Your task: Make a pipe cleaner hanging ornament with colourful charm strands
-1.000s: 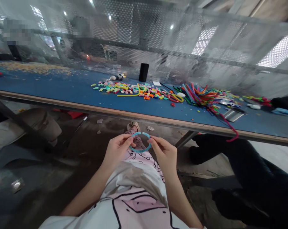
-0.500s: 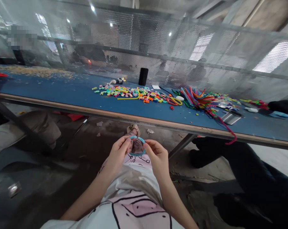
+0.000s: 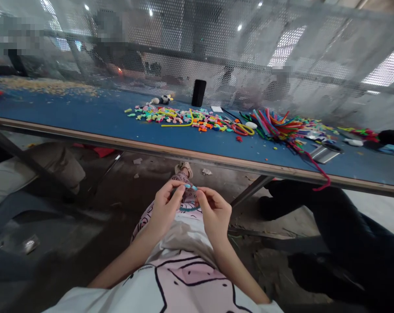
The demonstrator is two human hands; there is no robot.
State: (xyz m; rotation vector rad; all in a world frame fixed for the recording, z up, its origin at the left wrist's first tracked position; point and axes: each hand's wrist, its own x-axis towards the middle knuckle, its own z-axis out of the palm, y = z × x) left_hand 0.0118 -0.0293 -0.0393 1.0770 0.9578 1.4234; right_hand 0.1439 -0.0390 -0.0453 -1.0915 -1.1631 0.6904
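Note:
Over my lap, below the table's front edge, both hands pinch a light blue fuzzy strand that curves in a loop between them. My left hand has thumb and forefinger closed on one side of it. On the other side my right hand grips it the same way. Two short light blue parts show between the fingertips, close together at the top. Whether they touch is too small to tell.
The blue table bears a pile of small colourful pieces, a bundle of coloured stems, a black upright block and a metal can. A pink stem hangs over the edge. People's legs are at both sides.
My hands still hold the blue strand; its top parts now sit at the fingertips, and the loop looks flatter. The table appears slightly higher in view.

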